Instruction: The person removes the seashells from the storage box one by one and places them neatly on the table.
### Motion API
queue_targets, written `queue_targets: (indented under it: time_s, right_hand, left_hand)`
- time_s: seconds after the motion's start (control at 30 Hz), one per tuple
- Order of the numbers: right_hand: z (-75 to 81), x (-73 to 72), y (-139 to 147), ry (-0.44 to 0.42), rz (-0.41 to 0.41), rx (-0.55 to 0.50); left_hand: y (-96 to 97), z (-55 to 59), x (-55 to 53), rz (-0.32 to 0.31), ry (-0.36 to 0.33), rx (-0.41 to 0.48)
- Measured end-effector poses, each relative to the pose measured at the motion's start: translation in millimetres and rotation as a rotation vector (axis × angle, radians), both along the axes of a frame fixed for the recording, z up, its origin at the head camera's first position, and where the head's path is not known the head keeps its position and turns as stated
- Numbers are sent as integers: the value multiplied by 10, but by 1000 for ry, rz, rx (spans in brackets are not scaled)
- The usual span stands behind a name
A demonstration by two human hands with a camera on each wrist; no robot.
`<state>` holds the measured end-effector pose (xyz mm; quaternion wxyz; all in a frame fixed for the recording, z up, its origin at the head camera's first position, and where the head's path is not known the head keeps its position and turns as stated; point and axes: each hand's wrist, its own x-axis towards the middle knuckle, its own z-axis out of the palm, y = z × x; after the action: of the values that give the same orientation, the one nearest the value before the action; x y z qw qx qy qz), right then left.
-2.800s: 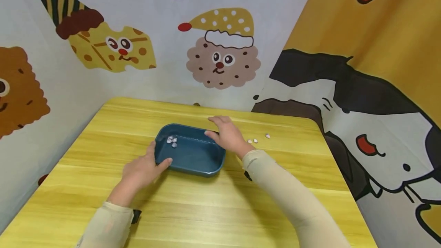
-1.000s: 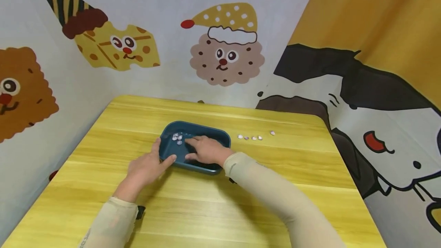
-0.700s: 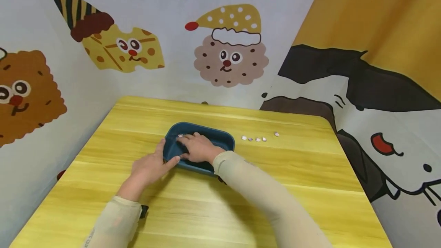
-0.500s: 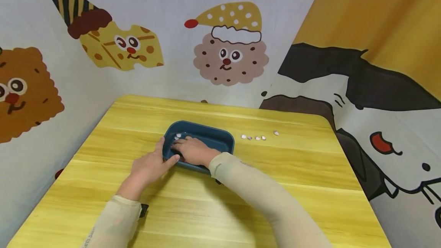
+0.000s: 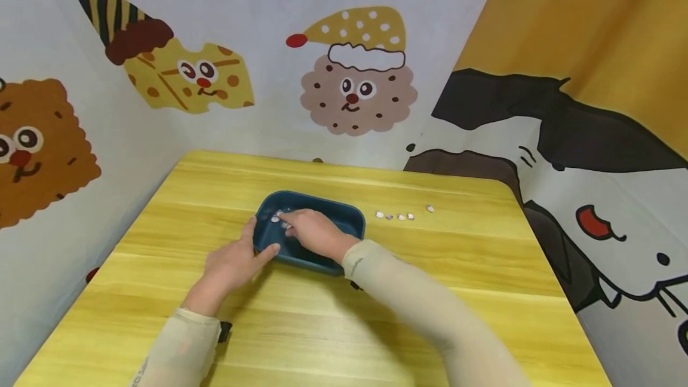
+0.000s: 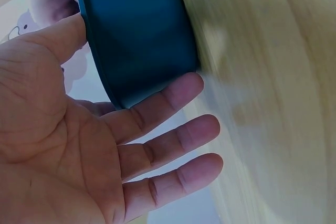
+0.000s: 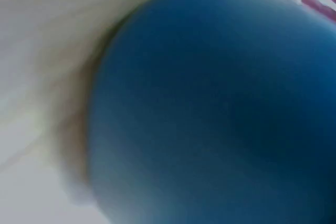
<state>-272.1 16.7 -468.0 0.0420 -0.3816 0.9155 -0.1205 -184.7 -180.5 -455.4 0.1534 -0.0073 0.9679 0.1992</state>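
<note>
A blue rectangular tray (image 5: 301, 261) stands on the table. Inside its left end lie several small whitish-purple pieces (image 5: 276, 218), shell-like or pebble-like but too small to tell. My left hand (image 5: 232, 264) rests against the tray's left end, thumb on the near rim; in the left wrist view its fingers lie fairly straight along the outer wall. My right hand (image 5: 314, 232) reaches into the tray, index finger extended to the pieces and thumb apart from it. The right wrist view shows mostly blurred tray wall (image 7: 199, 103), with the right hand's fingers out of sight.
Right of the tray, several similar pale pieces (image 5: 401, 217) lie in a short row on the yellow wood-grain table (image 5: 322, 327). One more piece (image 5: 430, 209) lies farther right. A cartoon-printed cloth (image 5: 269, 136) hangs behind the table.
My right hand has gone from above the tray's right end into it, down to the pieces at the left. Pieces it covered half a second ago show again. The left hand stays put.
</note>
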Motion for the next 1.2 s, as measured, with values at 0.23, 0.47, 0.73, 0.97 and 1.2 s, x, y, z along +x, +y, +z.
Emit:
queue_targets:
  time_s: [0.23, 0.47, 0.73, 0.97, 1.2]
  right_hand:
    - [273, 88, 614, 3, -20, -165]
    - [255, 98, 1406, -2, -160, -401]
    - [29, 17, 1931, 60, -286, -217]
    - [-203, -46, 1958, 116, -224, 36]
    - [-278, -50, 1885, 155, -242, 43]
  left_hand:
    - [-29, -16, -5, 6, 5, -1]
    - [-59, -25, 14, 25, 21, 16]
    - [-89, -27, 29, 25, 20, 7]
    - [-35, -62, 2, 10, 25, 1]
    - [9, -54, -18, 4, 38, 11]
